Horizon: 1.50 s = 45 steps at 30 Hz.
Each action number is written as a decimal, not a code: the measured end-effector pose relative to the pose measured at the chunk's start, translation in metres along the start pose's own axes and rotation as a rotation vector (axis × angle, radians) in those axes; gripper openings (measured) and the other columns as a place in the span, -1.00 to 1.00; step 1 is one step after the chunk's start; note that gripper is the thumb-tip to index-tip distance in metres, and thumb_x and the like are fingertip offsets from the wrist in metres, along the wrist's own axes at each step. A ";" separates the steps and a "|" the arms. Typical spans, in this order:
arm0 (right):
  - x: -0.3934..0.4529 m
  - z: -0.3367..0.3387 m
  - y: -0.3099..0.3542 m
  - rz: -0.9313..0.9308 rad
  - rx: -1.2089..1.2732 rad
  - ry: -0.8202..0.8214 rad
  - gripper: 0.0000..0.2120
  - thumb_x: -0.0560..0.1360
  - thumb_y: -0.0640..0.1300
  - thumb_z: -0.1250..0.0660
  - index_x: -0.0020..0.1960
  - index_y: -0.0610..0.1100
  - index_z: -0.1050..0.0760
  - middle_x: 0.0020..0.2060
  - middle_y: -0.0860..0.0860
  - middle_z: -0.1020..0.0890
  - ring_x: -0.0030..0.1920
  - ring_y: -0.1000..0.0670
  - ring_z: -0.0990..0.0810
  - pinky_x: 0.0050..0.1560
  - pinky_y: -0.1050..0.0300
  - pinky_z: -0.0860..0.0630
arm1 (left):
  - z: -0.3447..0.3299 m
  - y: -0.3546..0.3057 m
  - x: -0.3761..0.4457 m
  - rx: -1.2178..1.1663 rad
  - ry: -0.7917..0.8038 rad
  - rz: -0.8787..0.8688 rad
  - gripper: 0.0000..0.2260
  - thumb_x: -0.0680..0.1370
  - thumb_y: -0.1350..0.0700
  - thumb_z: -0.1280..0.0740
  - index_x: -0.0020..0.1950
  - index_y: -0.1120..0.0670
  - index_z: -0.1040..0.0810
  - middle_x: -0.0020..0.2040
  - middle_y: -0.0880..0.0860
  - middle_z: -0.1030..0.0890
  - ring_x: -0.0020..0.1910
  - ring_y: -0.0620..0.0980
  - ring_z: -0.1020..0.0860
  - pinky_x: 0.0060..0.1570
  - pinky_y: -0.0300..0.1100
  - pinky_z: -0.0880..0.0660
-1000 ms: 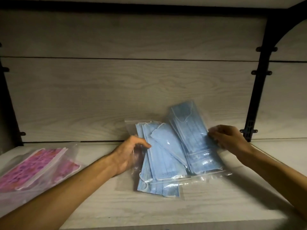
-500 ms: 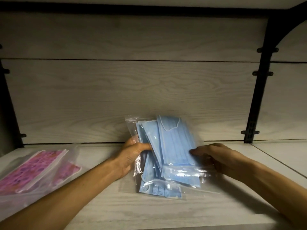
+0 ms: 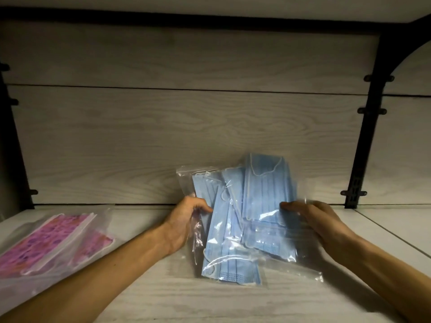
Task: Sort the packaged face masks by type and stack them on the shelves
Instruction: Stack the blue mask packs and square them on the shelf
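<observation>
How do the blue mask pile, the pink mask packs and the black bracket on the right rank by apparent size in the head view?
1. Blue mask pile, largest.
2. Pink mask packs; partly cut off at the left edge, so their full extent is unsure.
3. Black bracket: tall but thin, smallest in area, and farther from the camera.

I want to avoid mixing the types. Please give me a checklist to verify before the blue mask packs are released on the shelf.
1. Both hands hold the pile: ok. The left hand grips the left edge of the blue mask packs and the right hand holds their right side.
2. Pile is squared: not ok. The packs are fanned and tilted, and the lowest one sticks out toward the front.
3. Types kept apart: ok. The pink mask packs lie separately at the left.
4. Pile rests on the shelf board: ok at the front; its rear is lifted toward the back panel.
5. Number of packs: cannot tell.
</observation>
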State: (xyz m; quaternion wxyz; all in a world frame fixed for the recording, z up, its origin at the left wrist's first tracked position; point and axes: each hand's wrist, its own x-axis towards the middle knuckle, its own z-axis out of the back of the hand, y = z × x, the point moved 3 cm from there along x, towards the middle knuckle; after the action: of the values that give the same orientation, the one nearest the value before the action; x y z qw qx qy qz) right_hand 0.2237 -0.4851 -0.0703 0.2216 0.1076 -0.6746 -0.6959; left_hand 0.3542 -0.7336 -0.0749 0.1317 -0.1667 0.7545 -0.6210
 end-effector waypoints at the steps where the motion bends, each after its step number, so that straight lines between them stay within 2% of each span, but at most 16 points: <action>1: 0.001 0.002 0.001 0.010 0.018 -0.038 -0.76 0.45 -0.07 -0.50 -0.08 -0.27 -0.66 -0.26 -0.19 -0.68 -0.32 -0.11 -0.65 -0.25 0.04 -0.60 | 0.001 0.000 0.001 0.013 -0.007 -0.013 -0.78 0.45 0.34 -0.30 0.08 0.21 -0.47 -0.01 0.23 -0.52 -0.01 0.18 -0.50 0.26 0.15 -0.50; 3: 0.002 0.004 0.001 0.013 0.044 -0.122 -0.76 0.47 -0.09 -0.50 -0.03 -0.27 -0.65 -0.23 -0.21 -0.68 -0.27 -0.14 -0.65 -0.15 -0.04 -0.62 | 0.001 0.000 0.001 0.030 -0.022 -0.018 -0.65 0.46 0.38 -0.32 0.25 0.30 -0.46 0.15 0.32 -0.54 0.12 0.21 -0.49 0.44 0.30 -0.32; 7: 0.002 0.007 0.007 0.044 0.147 -0.142 -0.82 0.51 -0.09 -0.48 -0.04 -0.22 -0.64 -0.28 -0.12 -0.66 -0.31 -0.07 -0.62 -0.15 -0.01 -0.58 | 0.004 0.001 0.004 0.050 -0.060 -0.031 -0.54 0.47 0.37 -0.39 0.37 0.38 -0.43 0.31 0.41 -0.53 0.35 0.39 -0.48 0.43 0.31 -0.33; 11: -0.001 0.008 0.014 0.064 0.237 -0.152 -0.86 0.53 -0.12 -0.44 -0.17 -0.14 -0.59 -0.48 0.04 -0.58 -0.51 0.12 -0.54 -0.39 0.19 -0.51 | 0.004 0.001 0.005 0.057 -0.069 -0.034 -0.62 0.49 0.34 -0.43 0.29 0.32 -0.53 0.23 0.36 -0.61 0.29 0.37 -0.54 0.37 0.27 -0.42; 14: -0.002 0.007 0.016 0.014 0.236 -0.096 -0.66 0.56 -0.12 -0.39 -0.37 -0.05 -0.44 -0.63 0.13 -0.38 -0.66 0.17 -0.32 -0.65 0.33 -0.30 | 0.001 0.000 0.004 0.056 -0.059 -0.041 -0.65 0.49 0.34 -0.44 0.28 0.26 -0.57 0.16 0.26 -0.68 0.22 0.27 -0.61 0.36 0.19 -0.46; 16: -0.002 0.005 0.016 -0.028 0.181 -0.012 -0.58 0.55 -0.07 -0.38 -0.44 -0.03 -0.37 -0.60 0.11 -0.27 -0.65 0.14 -0.22 -0.68 0.31 -0.23 | 0.000 0.000 0.002 0.054 -0.037 -0.040 -0.65 0.49 0.34 -0.46 0.27 0.25 -0.58 0.13 0.24 -0.70 0.18 0.24 -0.64 0.33 0.16 -0.50; 19: -0.001 -0.001 0.013 -0.042 0.099 0.046 -0.69 0.54 -0.09 -0.40 -0.34 -0.09 -0.44 -0.59 0.06 -0.38 -0.64 0.12 -0.32 -0.63 0.32 -0.29 | -0.001 0.001 -0.002 0.106 0.018 -0.025 -0.64 0.47 0.27 -0.50 0.26 0.24 -0.59 0.08 0.21 -0.72 0.10 0.20 -0.69 0.25 0.13 -0.56; 22: 0.002 -0.008 0.008 -0.076 0.074 0.077 -0.79 0.52 -0.09 -0.44 -0.18 -0.17 -0.49 -0.52 0.01 -0.48 -0.58 0.07 -0.42 -0.56 0.29 -0.36 | -0.001 0.002 -0.003 0.099 0.084 0.013 -0.66 0.47 0.23 -0.51 0.24 0.22 -0.61 0.10 0.24 -0.71 0.11 0.27 -0.67 0.22 0.22 -0.56; 26: 0.004 -0.004 0.001 -0.092 0.082 0.152 -0.78 0.54 -0.12 -0.42 -0.20 -0.18 -0.46 -0.49 -0.02 -0.45 -0.56 0.04 -0.41 -0.56 0.24 -0.38 | -0.002 0.004 -0.001 0.055 0.182 0.065 -0.63 0.48 0.16 -0.51 0.27 0.23 -0.62 0.17 0.27 -0.68 0.18 0.28 -0.64 0.26 0.14 -0.55; 29: 0.004 0.002 0.001 -0.034 0.071 0.082 -0.83 0.51 -0.14 -0.46 -0.12 -0.23 -0.56 -0.41 -0.08 -0.59 -0.50 0.00 -0.56 -0.51 0.19 -0.48 | -0.003 0.003 -0.001 0.108 0.303 0.091 -0.63 0.47 0.13 -0.48 0.25 0.22 -0.65 0.23 0.23 -0.66 0.21 0.18 -0.64 0.28 0.02 -0.52; 32: 0.010 0.007 0.001 0.041 0.060 -0.048 -0.82 0.49 -0.11 -0.50 -0.03 -0.22 -0.61 -0.27 -0.14 -0.70 -0.35 -0.07 -0.68 -0.37 0.15 -0.58 | -0.001 0.006 0.001 0.144 0.387 0.151 -0.59 0.38 0.28 -0.45 0.23 0.28 -0.64 0.22 0.29 -0.64 0.21 0.23 -0.62 0.31 0.07 -0.50; 35: 0.013 0.011 0.002 0.111 0.085 -0.123 -0.89 0.50 -0.14 -0.49 -0.07 -0.17 -0.63 -0.29 -0.09 -0.71 -0.34 -0.02 -0.69 -0.38 0.20 -0.58 | 0.000 0.006 0.000 0.176 0.446 0.167 -0.64 0.33 0.40 -0.38 0.11 0.22 -0.67 0.07 0.27 -0.65 0.10 0.23 -0.61 0.15 0.03 -0.54; 37: 0.013 0.013 0.003 0.173 0.086 -0.124 -0.92 0.51 -0.15 -0.47 -0.09 -0.17 -0.64 -0.29 -0.08 -0.71 -0.33 0.01 -0.69 -0.36 0.26 -0.56 | 0.002 0.004 0.000 0.179 0.465 0.165 -0.57 0.35 0.45 -0.32 0.20 0.24 -0.61 0.10 0.29 -0.58 0.11 0.23 -0.55 0.12 0.00 -0.53; 41: 0.012 0.013 0.010 0.242 0.029 -0.056 -0.87 0.52 -0.13 -0.46 0.00 -0.19 -0.63 -0.20 -0.11 -0.73 -0.22 -0.04 -0.72 -0.27 0.25 -0.59 | 0.003 -0.001 0.001 0.144 0.495 0.193 -0.61 0.44 0.53 -0.20 -0.01 0.15 -0.68 -0.15 0.14 -0.68 -0.21 -0.01 -0.68 -0.26 -0.22 -0.63; 43: 0.012 0.015 0.016 0.241 -0.022 -0.010 -0.85 0.53 -0.13 -0.45 0.01 -0.21 -0.63 -0.19 -0.11 -0.73 -0.21 -0.05 -0.71 -0.21 0.16 -0.59 | 0.001 -0.005 -0.002 0.130 0.514 0.205 -0.63 0.39 0.51 -0.24 0.06 0.19 -0.63 -0.13 0.14 -0.68 -0.16 0.01 -0.68 -0.19 -0.20 -0.64; 45: 0.012 0.023 0.024 0.213 -0.077 0.036 -0.84 0.53 -0.14 -0.44 0.05 -0.21 -0.63 -0.14 -0.10 -0.74 -0.12 -0.07 -0.72 -0.07 0.09 -0.57 | -0.001 -0.008 -0.002 0.100 0.521 0.191 -0.61 0.36 0.46 -0.26 0.12 0.22 -0.63 0.07 0.22 -0.65 0.08 0.10 -0.64 0.15 -0.09 -0.60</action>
State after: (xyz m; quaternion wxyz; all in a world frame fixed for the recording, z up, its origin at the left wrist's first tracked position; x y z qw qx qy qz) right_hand 0.2064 -0.4700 -0.0431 0.3105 0.0392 -0.6510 -0.6916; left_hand 0.3569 -0.7334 -0.0670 -0.0007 0.0772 0.7437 -0.6640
